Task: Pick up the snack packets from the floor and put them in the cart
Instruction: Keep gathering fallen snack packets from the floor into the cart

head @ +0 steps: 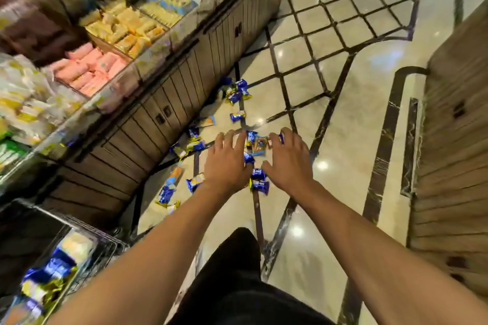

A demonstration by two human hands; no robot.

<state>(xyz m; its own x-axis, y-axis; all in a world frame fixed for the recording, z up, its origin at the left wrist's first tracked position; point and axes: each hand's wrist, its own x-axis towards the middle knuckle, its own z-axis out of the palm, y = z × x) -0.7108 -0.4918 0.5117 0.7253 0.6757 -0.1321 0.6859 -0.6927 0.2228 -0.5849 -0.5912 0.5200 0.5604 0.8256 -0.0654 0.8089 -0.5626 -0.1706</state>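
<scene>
Several small blue and gold snack packets lie scattered on the marble floor along the foot of the display counter. My left hand and my right hand reach down side by side with fingers spread, on either side of a small cluster of packets. Both hands' fingertips touch that cluster; neither visibly grips a packet. Two more packets lie between my wrists. The wire cart stands at the lower left and holds several blue packets.
A long counter with bins of pink, yellow and orange snacks runs along the left. A wooden panelled unit stands on the right. My dark trouser leg is at the bottom centre. Open patterned floor stretches ahead.
</scene>
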